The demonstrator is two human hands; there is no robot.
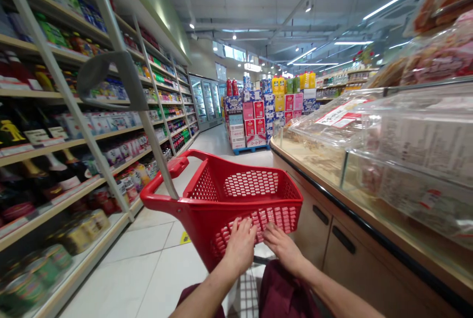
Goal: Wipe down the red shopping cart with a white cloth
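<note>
A red plastic shopping cart [240, 202] stands sideways in front of me, its lattice-walled basket bare inside where I can see. My left hand [241, 244] reaches to the near lattice wall, fingers stretched out and at or very close to it. Just right of it, my right hand [280, 244] is also at this wall, palm down with fingers extended. Neither hand is wrapped around anything visible. Whether the fingertips press on the lattice is hard to tell. A metal pole [158, 153] with a grey plastic loop [127, 79] rises from the cart's handle end.
Shelves [84, 136] of bottles and packs line the left. On the right runs a wooden counter [365, 259] with clear bins and plastic-wrapped food [343, 111]. Stacked drink boxes [254, 123] stand on a blue pallet [251, 149] ahead, with glass-door coolers [207, 101] beyond. White floor tiles [148, 264] lie below.
</note>
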